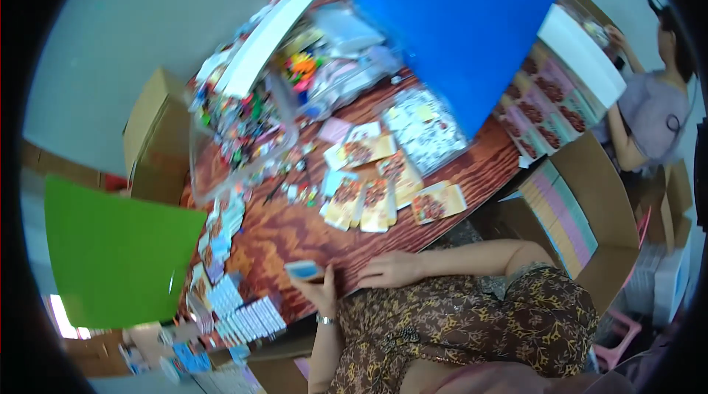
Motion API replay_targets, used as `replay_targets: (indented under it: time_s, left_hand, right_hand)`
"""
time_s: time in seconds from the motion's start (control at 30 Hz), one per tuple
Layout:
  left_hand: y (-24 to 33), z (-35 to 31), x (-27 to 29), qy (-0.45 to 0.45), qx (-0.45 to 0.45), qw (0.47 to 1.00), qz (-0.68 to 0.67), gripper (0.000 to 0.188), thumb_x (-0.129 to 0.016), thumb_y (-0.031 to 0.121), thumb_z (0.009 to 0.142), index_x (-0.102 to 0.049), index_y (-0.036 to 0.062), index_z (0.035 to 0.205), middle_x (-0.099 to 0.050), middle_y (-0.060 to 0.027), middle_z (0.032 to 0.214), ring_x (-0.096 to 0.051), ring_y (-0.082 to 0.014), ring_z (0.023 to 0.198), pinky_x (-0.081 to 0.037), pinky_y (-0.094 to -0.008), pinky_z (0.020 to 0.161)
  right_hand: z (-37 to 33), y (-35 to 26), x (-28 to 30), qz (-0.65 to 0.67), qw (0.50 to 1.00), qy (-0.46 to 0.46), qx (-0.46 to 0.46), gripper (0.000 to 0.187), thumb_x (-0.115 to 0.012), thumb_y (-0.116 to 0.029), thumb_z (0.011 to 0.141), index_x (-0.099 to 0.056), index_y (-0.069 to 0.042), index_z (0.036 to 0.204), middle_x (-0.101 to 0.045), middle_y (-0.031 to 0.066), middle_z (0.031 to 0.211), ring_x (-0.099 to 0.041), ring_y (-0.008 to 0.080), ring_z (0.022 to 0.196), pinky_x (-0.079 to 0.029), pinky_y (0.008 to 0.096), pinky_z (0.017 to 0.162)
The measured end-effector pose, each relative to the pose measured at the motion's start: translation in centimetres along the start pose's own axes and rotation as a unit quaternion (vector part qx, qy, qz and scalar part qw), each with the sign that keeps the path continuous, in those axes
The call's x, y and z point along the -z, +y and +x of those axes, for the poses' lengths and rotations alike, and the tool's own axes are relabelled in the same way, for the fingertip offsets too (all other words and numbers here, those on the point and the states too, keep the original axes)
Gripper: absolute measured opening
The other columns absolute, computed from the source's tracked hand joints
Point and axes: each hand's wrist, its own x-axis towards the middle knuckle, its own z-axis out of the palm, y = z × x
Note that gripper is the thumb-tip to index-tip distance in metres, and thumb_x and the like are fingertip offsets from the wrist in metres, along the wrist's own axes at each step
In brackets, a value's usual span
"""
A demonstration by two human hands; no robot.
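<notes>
"Where is the thing being handled?"

"A small pale-blue item [303, 269], flat and too blurred to identify, is in the person's left hand [319, 292], over the near part of a table [284, 235] with red-brown wood grain."

"How are the fingers?"

"The left thumb and fingers close narrowly on the item; a silvery band [324, 319] circles that wrist. The right hand [392, 269] lies palm down by the table's near edge, fingers stretched out side by side."

"What is around the hands?"

"Beyond them, yellow printed packets [375, 198] lie in an overlapping group. Left of the left hand, small white boxes [252, 319] stand in rows."

"And farther out?"

"A clear tub [210, 186] of small, many-coloured pieces stands at the far left of the table. Behind the packets is a flat tray of black-and-white pieces [424, 132]. A blue panel [457, 25] fills the top, a green panel [122, 254] the left side. At right, an open cardboard carton [608, 195] holds pastel stacks [557, 213], and near it is another person [653, 110] in a greyish-lilac top."
</notes>
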Motion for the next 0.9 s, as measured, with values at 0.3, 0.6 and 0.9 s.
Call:
replay_targets:
  time_s: [0.3,0.6,0.9]
  left_hand:
    - [-2.8,-1.4,1.6,-0.027,0.062,0.997,-0.037,0.103,-0.079,0.013,0.087,-0.005,-0.0009,0.158,-0.045,-0.0185,0.136,-0.053,-0.0219,0.107,-0.046,-0.0372,0.096]
    - [1.2,-1.7,0.8,-0.01,0.093,0.985,-0.145,0.08,-0.075,0.004,0.089,-0.022,0.0009,0.149,-0.051,-0.015,0.122,-0.055,-0.0187,0.101,-0.053,-0.0335,0.086]
    - [-3.4,-1.3,1.3,0.002,0.069,0.991,-0.119,0.089,-0.08,0.008,0.086,-0.021,-0.0008,0.153,-0.049,-0.0172,0.134,-0.055,-0.0218,0.109,-0.05,-0.0372,0.094]
  right_hand:
    - [-2.5,1.5,-2.2,0.071,0.994,0.071,-0.035,0.031,-0.066,-0.012,0.089,-0.064,-0.007,0.119,-0.062,0.0098,0.119,-0.064,0.0271,0.099,-0.056,0.0376,0.082]
    - [-2.6,1.7,-3.0,0.098,0.993,0.051,-0.03,0.03,-0.066,-0.011,0.087,-0.061,-0.006,0.116,-0.062,0.0105,0.114,-0.061,0.0283,0.106,-0.052,0.0389,0.091]
    - [-2.1,1.6,-3.2,0.067,0.997,0.034,-0.035,0.026,-0.065,-0.009,0.087,-0.062,-0.003,0.112,-0.063,0.0116,0.113,-0.061,0.0301,0.106,-0.051,0.0393,0.093]
